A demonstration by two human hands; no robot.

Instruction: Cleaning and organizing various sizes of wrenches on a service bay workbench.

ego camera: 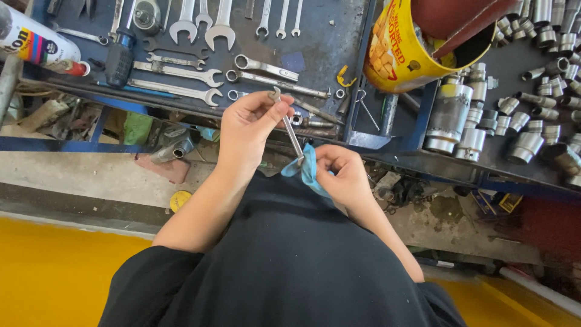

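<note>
My left hand pinches the upper end of a small steel wrench and holds it slanted over my lap. Around the wrench's lower end my right hand grips a crumpled blue cloth. Both hands hover just in front of the blue tool tray, above my black clothing.
Several open-ended and combination wrenches lie on the tray, with a black-handled screwdriver and a spray can at the left. A yellow tin stands at the right, beside many steel sockets. Below are a concrete floor and a yellow strip.
</note>
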